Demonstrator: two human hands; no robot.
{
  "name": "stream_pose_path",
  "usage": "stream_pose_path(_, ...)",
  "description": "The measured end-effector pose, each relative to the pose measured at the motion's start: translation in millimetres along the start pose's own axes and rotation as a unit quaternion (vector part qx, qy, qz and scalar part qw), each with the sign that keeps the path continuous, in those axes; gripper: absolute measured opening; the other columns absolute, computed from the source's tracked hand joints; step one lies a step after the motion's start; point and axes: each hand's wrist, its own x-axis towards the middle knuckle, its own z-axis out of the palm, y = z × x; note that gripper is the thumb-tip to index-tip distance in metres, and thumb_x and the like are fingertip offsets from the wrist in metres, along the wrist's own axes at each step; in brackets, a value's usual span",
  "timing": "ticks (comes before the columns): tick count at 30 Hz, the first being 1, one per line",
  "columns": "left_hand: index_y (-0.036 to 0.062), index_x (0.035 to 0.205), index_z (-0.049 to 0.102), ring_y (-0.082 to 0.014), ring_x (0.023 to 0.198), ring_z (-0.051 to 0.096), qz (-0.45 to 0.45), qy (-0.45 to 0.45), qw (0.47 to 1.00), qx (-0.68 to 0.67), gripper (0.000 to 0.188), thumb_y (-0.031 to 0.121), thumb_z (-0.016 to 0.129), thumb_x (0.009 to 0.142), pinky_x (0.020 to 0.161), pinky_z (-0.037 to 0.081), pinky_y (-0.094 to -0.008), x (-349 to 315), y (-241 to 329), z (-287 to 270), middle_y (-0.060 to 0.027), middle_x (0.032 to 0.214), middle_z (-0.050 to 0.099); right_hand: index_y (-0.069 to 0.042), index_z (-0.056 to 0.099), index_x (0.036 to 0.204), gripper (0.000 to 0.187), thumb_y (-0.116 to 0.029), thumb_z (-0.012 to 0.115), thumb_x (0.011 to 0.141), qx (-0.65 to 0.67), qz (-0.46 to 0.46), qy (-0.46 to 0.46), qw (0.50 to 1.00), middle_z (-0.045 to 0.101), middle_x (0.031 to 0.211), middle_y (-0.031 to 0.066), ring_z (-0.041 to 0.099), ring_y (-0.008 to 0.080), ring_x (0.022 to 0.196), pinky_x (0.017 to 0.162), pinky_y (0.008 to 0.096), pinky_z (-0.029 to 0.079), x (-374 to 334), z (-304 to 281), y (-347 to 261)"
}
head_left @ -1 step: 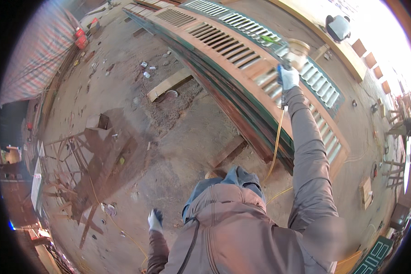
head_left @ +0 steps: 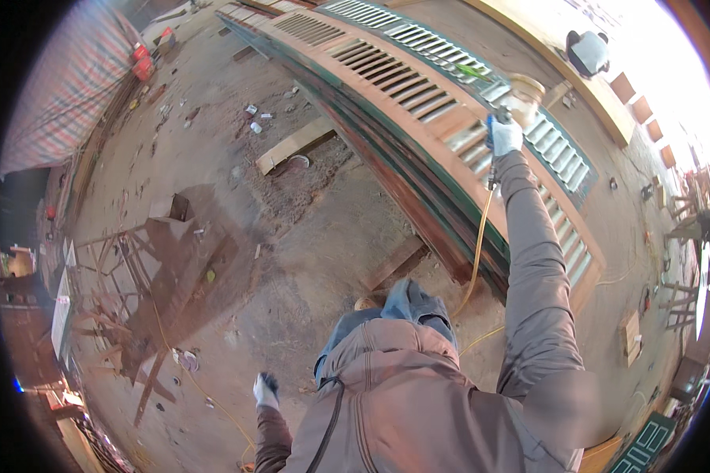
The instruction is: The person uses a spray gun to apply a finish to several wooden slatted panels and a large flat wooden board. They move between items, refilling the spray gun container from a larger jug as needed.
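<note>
My right hand [head_left: 506,136], in a white and blue glove, grips a spray gun [head_left: 492,175] over the louvred panels, arm stretched forward. A pale, blurred cup [head_left: 526,96] sits on the gun's far side, and a yellow hose [head_left: 482,225] runs down from it. Below the gun lies a long salmon-coloured louvred panel [head_left: 452,120], its slats partly whitish near my hand. Beyond it rests a dark green louvred panel [head_left: 573,188] with pale slats. Low beside my body hangs my left hand [head_left: 266,390], gloved, fingers loosely apart with nothing visible in them.
Several more panels are stacked beneath the salmon one, with their edges [head_left: 402,185] facing me. A wooden block [head_left: 398,262] and a plank [head_left: 296,146] lie on the littered floor. At left stands a wooden frame [head_left: 106,315]; a long beam [head_left: 560,71] runs far right.
My right hand and the spray gun have shifted slightly right and down in the picture. My left hand has moved a little lower and turned. The panels stay in place.
</note>
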Motion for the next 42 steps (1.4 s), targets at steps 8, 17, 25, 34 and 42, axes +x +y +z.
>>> stream_pose_path(8, 0.0234, 0.079, 0.054, -0.0160, 0.064, 0.054, -0.209, 0.042, 0.977, 0.016, 0.024, 0.037, 0.053, 0.098, 0.056, 0.043, -0.0293, -27.3, -37.5, -91.4, 0.0030, 0.074, 0.056, -0.006, 0.068, 0.113, 0.028, -0.023, 0.076, 0.092, 0.248, 0.109, -0.285, 0.919, 0.068, 0.089, 0.0034, 0.064, 0.0144, 0.067, 0.060, 0.0339, 0.059, -37.6, 139.0, -85.8)
stream_pose_path(17, 0.0108, 0.131, 0.062, -0.0186, 0.083, 0.067, -0.003, -0.121, 0.987, 0.107, 0.041, 0.040, 0.057, 0.102, 0.067, 0.052, -0.0338, 100.1, 100.1, 237.8, -0.0074, 0.110, 0.072, -0.011, 0.063, 0.088, 0.019, -0.027, 0.074, 0.091, 0.158, 0.085, -0.111, 0.977, 0.057, 0.067, 0.0016, 0.054, 0.0161, 0.051, 0.045, 0.0334, 0.048, 151.6, 303.7, -73.4)
stream_pose_path(25, 0.0110, 0.122, 0.057, -0.0288, 0.082, 0.065, -0.151, -0.067, 0.967, 0.192, 0.038, 0.043, 0.051, 0.103, 0.065, 0.053, -0.0432, 210.9, 208.5, 349.4, -0.0133, 0.106, 0.069, -0.012, 0.064, 0.097, 0.019, -0.022, 0.078, 0.088, 0.263, 0.120, -0.260, 0.921, 0.060, 0.071, -0.0003, 0.057, 0.0138, 0.052, 0.044, 0.0325, 0.048, 237.3, 512.8, -112.1)
stream_pose_path(34, 0.0078, 0.128, 0.063, -0.0152, 0.078, 0.067, 0.134, -0.055, 0.986, 0.080, 0.037, 0.035, 0.058, 0.104, 0.068, 0.054, -0.0291, 218.5, 396.4, 499.0, -0.0062, 0.099, 0.072, -0.006, 0.070, 0.103, 0.020, -0.020, 0.078, 0.091, 0.331, 0.138, -0.349, 0.865, 0.067, 0.082, 0.0018, 0.063, 0.0143, 0.062, 0.055, 0.0330, 0.054, 313.9, 728.8, -185.7)
stream_pose_path(42, 0.0099, 0.122, 0.065, -0.0179, 0.079, 0.069, -0.108, -0.040, 0.987, 0.110, 0.033, 0.036, 0.056, 0.104, 0.068, 0.055, -0.0328, 276.8, 340.6, 395.4, -0.0068, 0.099, 0.073, -0.008, 0.069, 0.086, 0.024, -0.032, 0.075, 0.088, -0.025, -0.028, -0.076, 0.996, 0.067, 0.072, 0.0058, 0.060, 0.0139, 0.053, 0.049, 0.0322, 0.051, 465.4, 826.9, -171.2)
